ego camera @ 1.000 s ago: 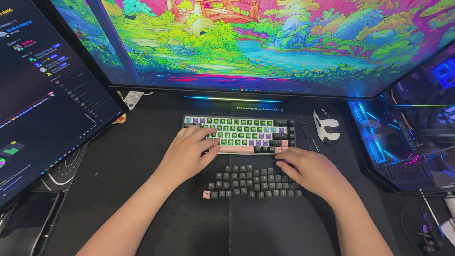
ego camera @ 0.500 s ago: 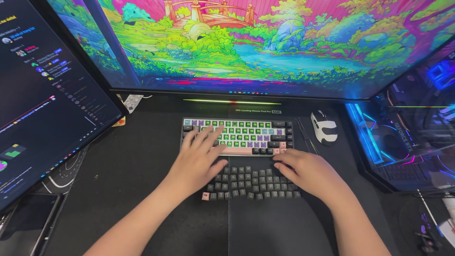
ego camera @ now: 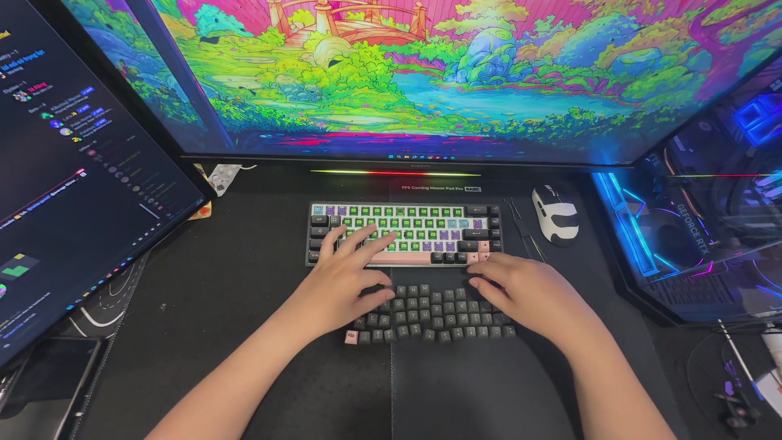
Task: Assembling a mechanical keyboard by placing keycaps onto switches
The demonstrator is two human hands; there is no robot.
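Observation:
A small mechanical keyboard [ego camera: 405,233] lies on the black desk mat [ego camera: 244,326]; most of its caps are off, so green switches show, with a pink space bar and a few dark caps at the edges. My left hand [ego camera: 342,281] rests flat, fingers spread over the keyboard's left and middle switches. My right hand [ego camera: 529,295] sits at the keyboard's lower right corner, fingertips by the pink and dark caps. Between and below the hands, rows of loose dark keycaps [ego camera: 432,314] lie on the mat, with one pink keycap [ego camera: 351,337] at their left end.
A wide monitor [ego camera: 440,73] with colourful artwork stands behind the keyboard, a second tilted screen [ego camera: 73,179] at left. A white and black mouse [ego camera: 556,214] lies right of the keyboard, thin tools [ego camera: 521,228] beside it. A lit computer case [ego camera: 709,228] stands at right.
My left hand has slid forward onto the keyboard's switches. My right hand has stayed at the lower right corner. The view has shifted slightly downward.

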